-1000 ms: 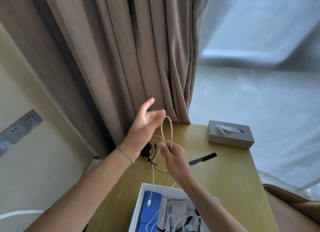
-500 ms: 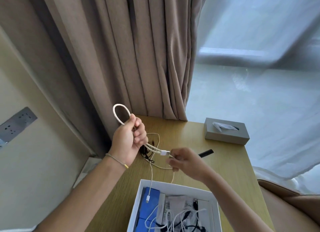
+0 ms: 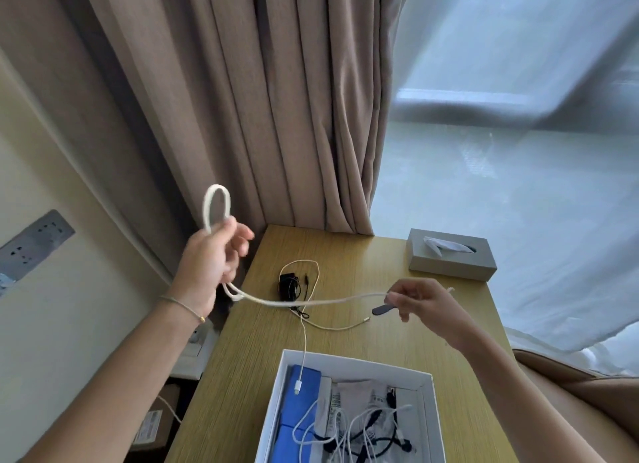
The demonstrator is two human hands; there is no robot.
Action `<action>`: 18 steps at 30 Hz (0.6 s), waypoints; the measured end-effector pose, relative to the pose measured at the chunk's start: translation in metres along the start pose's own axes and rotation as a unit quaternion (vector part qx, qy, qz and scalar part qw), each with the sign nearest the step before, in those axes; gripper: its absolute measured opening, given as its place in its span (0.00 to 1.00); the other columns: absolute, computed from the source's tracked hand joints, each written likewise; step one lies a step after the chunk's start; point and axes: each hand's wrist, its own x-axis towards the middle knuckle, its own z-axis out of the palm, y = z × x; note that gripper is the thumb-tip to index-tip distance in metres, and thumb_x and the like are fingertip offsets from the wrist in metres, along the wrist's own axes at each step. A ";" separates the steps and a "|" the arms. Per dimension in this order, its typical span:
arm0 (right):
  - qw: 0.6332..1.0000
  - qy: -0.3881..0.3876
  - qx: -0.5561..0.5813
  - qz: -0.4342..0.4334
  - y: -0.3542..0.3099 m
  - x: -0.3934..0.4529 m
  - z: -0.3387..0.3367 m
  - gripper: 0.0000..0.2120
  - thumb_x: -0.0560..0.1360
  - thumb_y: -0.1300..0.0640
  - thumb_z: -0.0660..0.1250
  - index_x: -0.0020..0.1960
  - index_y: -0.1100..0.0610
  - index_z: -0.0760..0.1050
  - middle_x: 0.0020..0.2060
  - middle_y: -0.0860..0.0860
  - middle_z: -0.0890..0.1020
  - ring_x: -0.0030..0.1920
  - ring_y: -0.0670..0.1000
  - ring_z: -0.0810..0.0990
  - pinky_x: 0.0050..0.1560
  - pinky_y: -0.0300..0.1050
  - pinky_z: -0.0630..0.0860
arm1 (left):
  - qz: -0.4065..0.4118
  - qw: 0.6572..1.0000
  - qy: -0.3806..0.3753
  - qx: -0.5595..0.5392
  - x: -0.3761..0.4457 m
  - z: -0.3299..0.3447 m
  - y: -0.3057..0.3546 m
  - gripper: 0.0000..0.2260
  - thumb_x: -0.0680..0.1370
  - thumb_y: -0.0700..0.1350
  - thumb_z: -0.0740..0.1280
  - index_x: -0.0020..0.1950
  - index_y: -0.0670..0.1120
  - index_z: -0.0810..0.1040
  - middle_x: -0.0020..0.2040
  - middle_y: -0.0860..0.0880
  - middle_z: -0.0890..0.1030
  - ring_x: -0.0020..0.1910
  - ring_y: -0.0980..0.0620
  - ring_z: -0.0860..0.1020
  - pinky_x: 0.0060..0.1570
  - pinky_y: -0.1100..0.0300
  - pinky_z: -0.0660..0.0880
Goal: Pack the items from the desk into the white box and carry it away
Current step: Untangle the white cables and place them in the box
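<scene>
My left hand (image 3: pixel 216 255) grips a thick white cable (image 3: pixel 311 301), with a loop of it sticking up above the fist. The cable stretches right, above the desk, to my right hand (image 3: pixel 423 301), which pinches its other end. On the wooden desk (image 3: pixel 449 341) lie a thin white cable (image 3: pixel 313 272) and a small black charger with a tangled cord (image 3: pixel 288 284). A black comb (image 3: pixel 380 310) lies partly hidden under my right hand. The white box (image 3: pixel 428 414) stands at the near edge, holding a blue item (image 3: pixel 304 393), papers and several cables.
A grey tissue box (image 3: pixel 451 258) sits at the desk's far right corner. Beige curtains (image 3: pixel 276 116) hang behind the desk, with a sheer curtain to the right. A wall socket panel (image 3: pixel 34 241) is on the left. A brown seat (image 3: pixel 587 393) is at the lower right.
My hands have pulled apart, left hand going left and up, right hand going right, so the thick cable now spans between them. The comb is now partly covered by my right hand.
</scene>
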 end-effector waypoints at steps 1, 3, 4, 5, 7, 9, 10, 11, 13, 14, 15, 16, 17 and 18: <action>1.000 0.007 0.018 -0.013 -0.009 0.001 0.002 0.07 0.80 0.60 0.69 0.44 0.58 0.83 0.30 0.51 0.78 0.32 0.48 0.74 0.38 0.38 0.71 | 0.008 0.997 -0.016 0.073 -0.003 0.006 -0.006 0.19 0.85 0.49 0.57 0.42 0.46 0.83 0.34 0.49 0.78 0.22 0.58 0.63 0.18 0.68 0.58; 0.998 -0.001 0.051 -0.034 -0.029 0.004 0.010 0.08 0.80 0.61 0.68 0.44 0.61 0.83 0.29 0.52 0.75 0.30 0.49 0.71 0.34 0.38 0.70 | 0.018 0.981 -0.069 0.181 -0.011 0.021 -0.019 0.18 0.85 0.50 0.56 0.50 0.49 0.85 0.43 0.49 0.82 0.25 0.59 0.66 0.22 0.68 0.62; 0.997 -0.010 0.063 -0.043 -0.038 0.005 0.015 0.08 0.80 0.62 0.68 0.45 0.63 0.83 0.28 0.51 0.74 0.30 0.49 0.70 0.33 0.39 0.70 | 0.020 0.971 -0.098 0.217 -0.015 0.030 -0.024 0.18 0.85 0.52 0.55 0.53 0.50 0.84 0.46 0.49 0.83 0.25 0.59 0.67 0.25 0.68 0.64; 0.997 -0.015 0.065 -0.050 -0.046 0.006 0.020 0.08 0.80 0.61 0.68 0.46 0.64 0.82 0.28 0.50 0.74 0.29 0.48 0.70 0.32 0.42 0.70 | 0.017 0.963 -0.129 0.238 -0.020 0.041 -0.027 0.18 0.84 0.54 0.55 0.54 0.51 0.84 0.48 0.49 0.83 0.25 0.62 0.69 0.27 0.67 0.64; 0.997 -0.004 0.042 -0.065 -0.060 0.007 0.032 0.08 0.79 0.59 0.69 0.45 0.63 0.82 0.27 0.48 0.76 0.27 0.48 0.72 0.33 0.44 0.72 | -0.010 0.956 -0.185 0.229 -0.031 0.061 -0.031 0.20 0.83 0.59 0.56 0.51 0.52 0.85 0.46 0.52 0.84 0.24 0.64 0.71 0.30 0.66 0.63; 0.996 0.025 0.005 -0.082 -0.068 0.007 0.041 0.09 0.79 0.57 0.70 0.42 0.61 0.82 0.26 0.49 0.78 0.27 0.49 0.74 0.32 0.44 0.73 | -0.061 0.953 -0.229 0.188 -0.041 0.074 -0.033 0.24 0.79 0.66 0.58 0.45 0.53 0.87 0.38 0.56 0.83 0.23 0.62 0.68 0.28 0.67 0.61; 0.995 0.040 -0.013 -0.089 -0.070 0.007 0.045 0.09 0.78 0.56 0.71 0.41 0.59 0.82 0.27 0.50 0.80 0.26 0.48 0.76 0.31 0.43 0.73 | -0.084 0.950 -0.254 0.161 -0.045 0.077 -0.034 0.24 0.76 0.70 0.59 0.42 0.55 0.86 0.33 0.57 0.81 0.24 0.61 0.66 0.26 0.68 0.61; 0.994 0.056 -0.027 -0.095 -0.072 0.006 0.048 0.10 0.78 0.55 0.71 0.40 0.57 0.82 0.27 0.50 0.81 0.26 0.48 0.76 0.30 0.43 0.74 | -0.102 0.946 -0.280 0.124 -0.049 0.079 -0.035 0.24 0.72 0.73 0.61 0.40 0.56 0.85 0.30 0.57 0.80 0.24 0.60 0.65 0.26 0.68 0.60; 0.990 0.085 -0.037 -0.102 -0.071 0.005 0.053 0.10 0.77 0.54 0.72 0.37 0.55 0.81 0.26 0.51 0.81 0.26 0.47 0.76 0.29 0.46 0.74 | -0.139 0.936 -0.321 0.032 -0.053 0.080 -0.038 0.25 0.68 0.74 0.66 0.44 0.53 0.83 0.31 0.54 0.81 0.26 0.59 0.65 0.26 0.67 0.57; 0.990 0.089 -0.036 -0.103 -0.070 0.004 0.056 0.10 0.76 0.55 0.73 0.37 0.54 0.80 0.26 0.52 0.81 0.26 0.48 0.77 0.29 0.48 0.74 | -0.147 0.932 -0.332 0.006 -0.053 0.081 -0.039 0.29 0.68 0.71 0.68 0.50 0.47 0.81 0.35 0.51 0.82 0.27 0.58 0.65 0.26 0.65 0.55; 0.991 0.080 -0.024 -0.102 -0.069 0.002 0.059 0.10 0.76 0.56 0.73 0.36 0.55 0.80 0.25 0.53 0.81 0.25 0.50 0.78 0.28 0.50 0.75 | -0.146 0.929 -0.340 0.001 -0.054 0.082 -0.040 0.30 0.70 0.68 0.69 0.54 0.42 0.79 0.39 0.48 0.82 0.27 0.57 0.65 0.27 0.65 0.55; 0.993 0.063 -0.002 -0.099 -0.068 0.001 0.061 0.09 0.75 0.56 0.73 0.36 0.55 0.79 0.25 0.53 0.81 0.24 0.51 0.79 0.28 0.49 0.75 | -0.137 0.928 -0.345 0.010 -0.056 0.084 -0.040 0.28 0.71 0.64 0.70 0.55 0.41 0.78 0.40 0.46 0.82 0.28 0.57 0.65 0.26 0.66 0.57; 0.994 0.049 0.020 -0.094 -0.068 -0.001 0.063 0.10 0.75 0.54 0.73 0.37 0.56 0.79 0.25 0.54 0.82 0.24 0.53 0.80 0.27 0.47 0.75 | -0.126 0.930 -0.346 0.022 -0.058 0.086 -0.041 0.22 0.72 0.60 0.71 0.53 0.43 0.79 0.39 0.46 0.81 0.28 0.57 0.66 0.26 0.67 0.59; 0.994 0.043 0.036 -0.091 -0.069 -0.002 0.064 0.12 0.75 0.50 0.73 0.38 0.57 0.80 0.26 0.54 0.82 0.24 0.53 0.80 0.27 0.46 0.75 | -0.117 0.931 -0.344 0.031 -0.059 0.087 -0.042 0.15 0.73 0.57 0.71 0.48 0.45 0.81 0.37 0.46 0.80 0.28 0.56 0.67 0.26 0.67 0.61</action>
